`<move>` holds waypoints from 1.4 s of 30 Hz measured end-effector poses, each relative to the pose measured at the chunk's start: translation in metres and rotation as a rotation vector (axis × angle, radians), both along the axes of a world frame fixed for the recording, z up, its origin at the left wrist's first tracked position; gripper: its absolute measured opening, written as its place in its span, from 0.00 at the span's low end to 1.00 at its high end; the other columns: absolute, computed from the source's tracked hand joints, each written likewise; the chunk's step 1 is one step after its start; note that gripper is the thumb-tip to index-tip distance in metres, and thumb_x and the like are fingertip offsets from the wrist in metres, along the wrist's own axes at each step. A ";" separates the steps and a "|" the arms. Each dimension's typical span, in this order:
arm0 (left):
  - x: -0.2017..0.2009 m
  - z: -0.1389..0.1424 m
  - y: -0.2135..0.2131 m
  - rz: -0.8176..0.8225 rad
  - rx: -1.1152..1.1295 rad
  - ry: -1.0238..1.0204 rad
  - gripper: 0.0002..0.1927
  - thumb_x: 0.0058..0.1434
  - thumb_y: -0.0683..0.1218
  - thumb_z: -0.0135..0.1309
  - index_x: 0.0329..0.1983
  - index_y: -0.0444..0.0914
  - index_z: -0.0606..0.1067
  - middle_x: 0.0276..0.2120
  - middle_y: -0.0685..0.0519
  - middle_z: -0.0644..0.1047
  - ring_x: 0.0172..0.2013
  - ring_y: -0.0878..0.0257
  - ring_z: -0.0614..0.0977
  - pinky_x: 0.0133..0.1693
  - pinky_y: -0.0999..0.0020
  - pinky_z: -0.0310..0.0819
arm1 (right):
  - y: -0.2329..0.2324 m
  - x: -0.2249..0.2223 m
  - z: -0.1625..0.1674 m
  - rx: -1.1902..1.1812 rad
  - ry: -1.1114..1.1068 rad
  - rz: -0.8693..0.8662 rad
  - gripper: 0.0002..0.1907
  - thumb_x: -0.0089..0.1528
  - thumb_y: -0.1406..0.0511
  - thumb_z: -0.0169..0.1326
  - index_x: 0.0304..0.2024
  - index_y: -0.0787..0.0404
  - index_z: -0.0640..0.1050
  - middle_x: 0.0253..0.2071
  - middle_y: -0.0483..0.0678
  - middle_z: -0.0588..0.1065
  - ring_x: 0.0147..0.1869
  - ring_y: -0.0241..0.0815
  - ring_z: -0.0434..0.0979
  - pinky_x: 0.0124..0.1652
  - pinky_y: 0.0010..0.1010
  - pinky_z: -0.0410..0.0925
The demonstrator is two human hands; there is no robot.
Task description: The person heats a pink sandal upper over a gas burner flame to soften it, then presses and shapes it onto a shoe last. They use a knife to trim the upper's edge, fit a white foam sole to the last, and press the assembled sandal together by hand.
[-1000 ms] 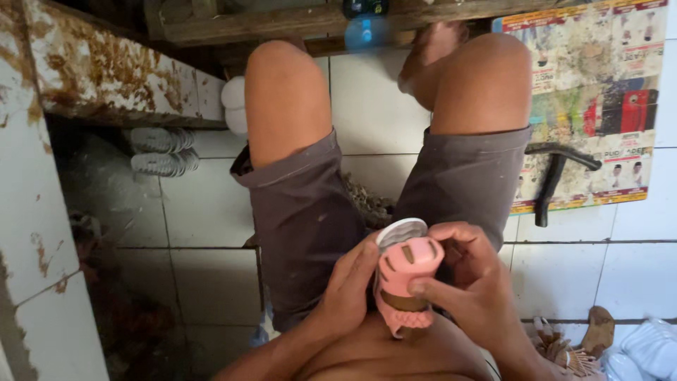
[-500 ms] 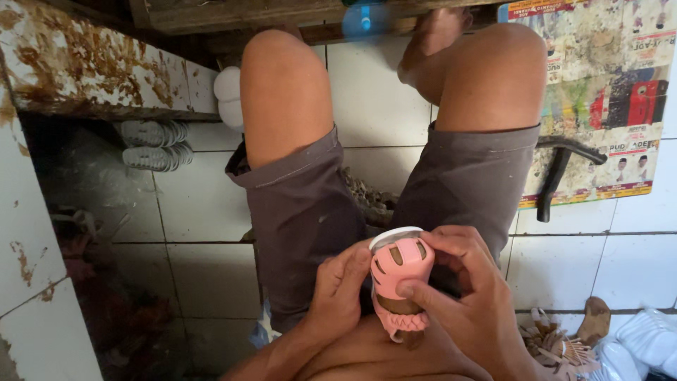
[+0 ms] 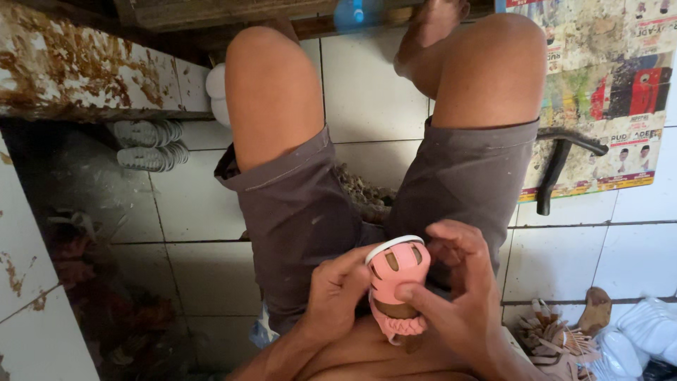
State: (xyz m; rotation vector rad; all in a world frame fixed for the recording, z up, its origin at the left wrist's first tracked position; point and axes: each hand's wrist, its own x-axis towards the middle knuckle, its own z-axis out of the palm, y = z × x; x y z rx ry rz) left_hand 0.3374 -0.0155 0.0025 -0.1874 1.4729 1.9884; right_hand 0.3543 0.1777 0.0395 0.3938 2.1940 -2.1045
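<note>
A: Position of the pink sandal (image 3: 397, 282)?
B: Over the lap, above grey shorts (image 3: 303, 212), sole edge up.
A: Hands?
B: Left hand (image 3: 338, 293) clasps its left side; right hand (image 3: 462, 296) closed around its right, fingers on the straps. White shoe soles (image 3: 148, 144) lie on the tiled floor (image 3: 197, 233).

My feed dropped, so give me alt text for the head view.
Both hands, left and right, hold a small pink sandal with a white sole over the lap of a seated person in grey shorts. White floor tiles lie around, with a black tool on a poster to the right and white soles to the left.
</note>
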 end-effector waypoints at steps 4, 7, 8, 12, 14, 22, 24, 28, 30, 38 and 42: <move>-0.002 0.002 0.003 0.070 0.235 -0.023 0.26 0.59 0.42 0.65 0.59 0.27 0.73 0.48 0.48 0.80 0.48 0.64 0.80 0.51 0.68 0.77 | 0.004 -0.002 -0.011 -0.133 -0.164 0.024 0.47 0.49 0.71 0.69 0.68 0.62 0.61 0.59 0.52 0.69 0.60 0.42 0.72 0.59 0.34 0.68; -0.012 0.007 0.006 0.079 0.198 -0.025 0.25 0.60 0.42 0.64 0.58 0.28 0.74 0.49 0.48 0.79 0.49 0.64 0.80 0.52 0.67 0.77 | 0.010 -0.010 -0.019 -0.318 -0.254 0.116 0.50 0.52 0.61 0.69 0.71 0.63 0.60 0.60 0.53 0.71 0.62 0.43 0.73 0.60 0.35 0.68; -0.016 0.009 0.008 0.104 0.161 -0.067 0.24 0.59 0.42 0.63 0.58 0.28 0.74 0.48 0.47 0.79 0.48 0.63 0.80 0.52 0.67 0.76 | 0.012 -0.014 -0.020 -0.367 -0.290 0.158 0.51 0.53 0.57 0.69 0.73 0.63 0.59 0.60 0.53 0.71 0.62 0.42 0.73 0.60 0.35 0.68; -0.044 0.020 0.019 0.372 0.369 -0.271 0.28 0.57 0.43 0.60 0.59 0.31 0.67 0.47 0.47 0.75 0.46 0.60 0.79 0.47 0.63 0.77 | 0.015 -0.024 -0.019 -0.614 -0.326 0.250 0.59 0.53 0.41 0.64 0.74 0.67 0.58 0.66 0.52 0.70 0.68 0.41 0.72 0.60 0.36 0.69; -0.063 0.027 0.021 0.366 0.369 -0.204 0.29 0.57 0.43 0.60 0.60 0.32 0.65 0.46 0.46 0.74 0.45 0.58 0.78 0.46 0.62 0.77 | 0.013 -0.026 -0.015 -0.602 -0.399 0.303 0.58 0.51 0.42 0.67 0.72 0.67 0.59 0.64 0.50 0.71 0.67 0.39 0.72 0.61 0.35 0.68; -0.128 0.064 0.025 0.198 0.366 0.016 0.36 0.60 0.43 0.57 0.70 0.34 0.59 0.52 0.46 0.73 0.50 0.59 0.78 0.52 0.64 0.76 | 0.006 -0.044 -0.005 -0.520 -0.344 0.191 0.45 0.49 0.57 0.73 0.64 0.69 0.70 0.55 0.50 0.77 0.58 0.39 0.77 0.55 0.36 0.72; -0.144 0.070 0.022 0.067 0.164 0.162 0.38 0.65 0.44 0.54 0.76 0.36 0.53 0.59 0.51 0.71 0.56 0.65 0.76 0.59 0.70 0.72 | 0.005 -0.060 -0.005 -0.275 -0.190 0.063 0.43 0.48 0.65 0.73 0.64 0.68 0.71 0.53 0.50 0.76 0.56 0.38 0.76 0.54 0.34 0.72; -0.170 0.078 0.032 -0.039 0.107 0.477 0.41 0.66 0.40 0.56 0.80 0.33 0.53 0.62 0.49 0.69 0.59 0.62 0.72 0.61 0.66 0.68 | 0.000 -0.101 0.003 0.086 0.256 -0.021 0.40 0.52 0.70 0.70 0.64 0.66 0.66 0.57 0.49 0.72 0.61 0.38 0.75 0.59 0.31 0.70; -0.184 0.080 0.035 0.019 0.090 0.566 0.38 0.69 0.41 0.58 0.79 0.34 0.55 0.60 0.47 0.71 0.58 0.60 0.75 0.62 0.62 0.70 | 0.008 -0.121 0.014 0.316 0.406 0.040 0.34 0.54 0.72 0.69 0.61 0.65 0.72 0.54 0.50 0.74 0.56 0.40 0.78 0.55 0.30 0.73; -0.213 0.076 0.035 -0.025 -0.304 1.206 0.27 0.65 0.43 0.63 0.67 0.34 0.70 0.52 0.46 0.81 0.54 0.58 0.83 0.71 0.54 0.66 | 0.034 -0.170 0.051 0.671 0.698 0.049 0.22 0.59 0.74 0.64 0.56 0.64 0.76 0.49 0.53 0.73 0.49 0.48 0.77 0.48 0.31 0.70; -0.216 0.074 0.041 0.020 -0.475 1.035 0.28 0.56 0.50 0.70 0.58 0.36 0.77 0.33 0.51 0.81 0.32 0.63 0.83 0.38 0.66 0.78 | 0.034 -0.176 0.058 0.693 0.679 0.118 0.19 0.60 0.75 0.61 0.54 0.64 0.77 0.49 0.53 0.73 0.50 0.50 0.77 0.49 0.34 0.70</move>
